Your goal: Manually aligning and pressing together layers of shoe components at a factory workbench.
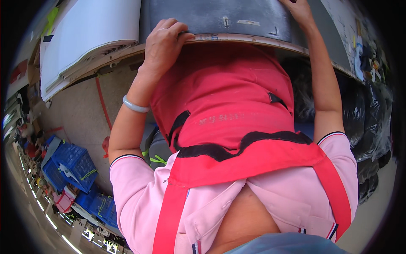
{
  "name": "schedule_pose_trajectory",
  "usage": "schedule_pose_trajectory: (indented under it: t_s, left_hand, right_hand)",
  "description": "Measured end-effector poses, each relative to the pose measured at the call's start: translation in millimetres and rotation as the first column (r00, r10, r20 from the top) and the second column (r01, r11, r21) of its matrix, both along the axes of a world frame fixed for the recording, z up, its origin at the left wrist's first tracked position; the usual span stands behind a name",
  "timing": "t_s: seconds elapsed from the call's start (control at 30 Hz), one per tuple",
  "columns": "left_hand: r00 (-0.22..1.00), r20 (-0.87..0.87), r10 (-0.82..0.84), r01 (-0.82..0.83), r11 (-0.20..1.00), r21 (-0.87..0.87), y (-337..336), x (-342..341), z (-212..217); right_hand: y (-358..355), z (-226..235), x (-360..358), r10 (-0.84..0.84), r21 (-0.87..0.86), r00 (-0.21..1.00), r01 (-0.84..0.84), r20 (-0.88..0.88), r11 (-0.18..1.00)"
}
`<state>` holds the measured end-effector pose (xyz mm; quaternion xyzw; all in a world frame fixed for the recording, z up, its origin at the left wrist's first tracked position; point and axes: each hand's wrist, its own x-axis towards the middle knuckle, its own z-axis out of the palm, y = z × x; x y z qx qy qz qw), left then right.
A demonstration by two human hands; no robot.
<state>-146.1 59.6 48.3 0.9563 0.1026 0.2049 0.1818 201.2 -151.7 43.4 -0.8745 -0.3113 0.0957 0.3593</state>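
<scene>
A dark grey sheet of material lies on a worktable whose wooden edge curves across the top of the view. My left hand rests on that edge, fingers curled over the near border of the grey sheet. My right hand reaches further onto the table and presses on the sheet's right part; its fingertips are cut off by the frame. A pale bangle sits on my left wrist. I wear a red apron over a pink shirt.
A stack of white sheets lies on the table to the left. Blue plastic crates stand on the floor at lower left. Dark bagged bundles pile up under the table at right.
</scene>
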Motion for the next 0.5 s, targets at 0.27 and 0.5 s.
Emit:
schedule_pose_trajectory:
  t_s: [0.27,0.5]
  left_hand:
    - [0.990,-0.138,-0.014,0.021,0.999,0.046,-27.6,34.8,22.4]
    - [0.998,0.042,-0.037,0.040,0.996,-0.079,-66.3,130.6,-8.8]
  right_hand:
    - [-13.5,-21.8,28.3,0.114,0.014,0.991,-0.113,-0.066,0.994]
    - [-11.6,-10.1,20.8,0.052,-0.006,0.992,-0.053,-0.115,0.999]
